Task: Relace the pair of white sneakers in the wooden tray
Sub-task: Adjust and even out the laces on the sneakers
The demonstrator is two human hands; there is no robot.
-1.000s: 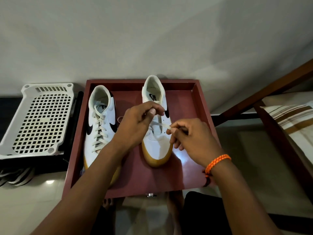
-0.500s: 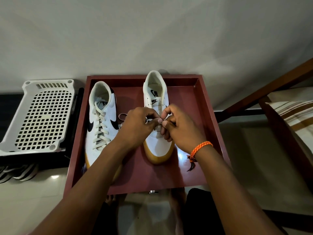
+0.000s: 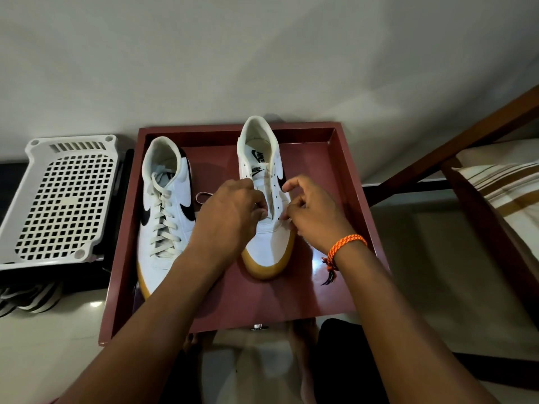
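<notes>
A dark red wooden tray [image 3: 347, 158] sat on the pale floor with two white leather sneakers with black swooshes and gum soles inside, toes toward the person. The left-side sneaker [image 3: 166, 217] was fully laced with a cream flat lace. The right-side sneaker [image 3: 264, 199] had open, mostly bare eyelets. The left hand [image 3: 230, 217] lay over this shoe's left eyelet row, fingers curled at the lowest eyelets; what they gripped could not be seen. The right hand [image 3: 312, 211], with an orange braided wristband [image 3: 345, 246], pinched a cream lace end [image 3: 287, 224] beside the lowest right eyelets. A white perforated plastic basket [image 3: 64, 196] stood left of the tray.
</notes>
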